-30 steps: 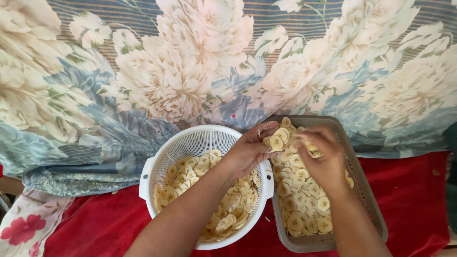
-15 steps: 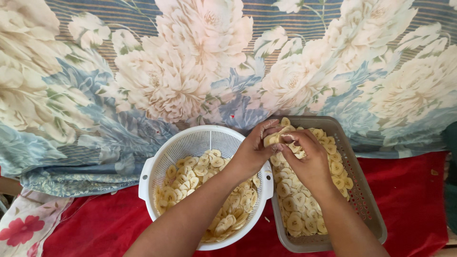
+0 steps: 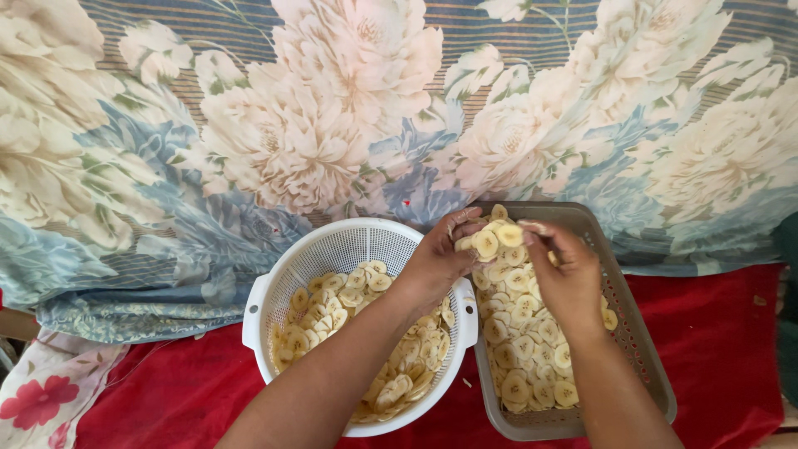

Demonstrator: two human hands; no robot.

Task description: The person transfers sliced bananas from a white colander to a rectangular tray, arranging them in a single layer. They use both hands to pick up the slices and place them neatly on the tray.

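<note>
My left hand (image 3: 438, 258) reaches over the rim of a round white colander (image 3: 332, 249) and pinches a small stack of pale yellow banana slices (image 3: 486, 241) above the far end of a grey rectangular basket tray (image 3: 636, 333). My right hand (image 3: 569, 278) hovers over the tray beside that stack, its fingertips closed on one slice (image 3: 509, 234). The colander holds a heap of loose slices (image 3: 357, 291). More slices lie flat in rows in the tray (image 3: 524, 349), partly hidden under my right hand.
Both containers rest on a red cloth (image 3: 715, 333). A large floral sheet in blue, cream and pink (image 3: 291, 125) covers the surface behind them. A white cloth with red flowers (image 3: 37, 399) lies at the lower left.
My right hand drew left toward my left hand and now meets the stack of slices at the tray's far end. My left hand stayed nearly still.
</note>
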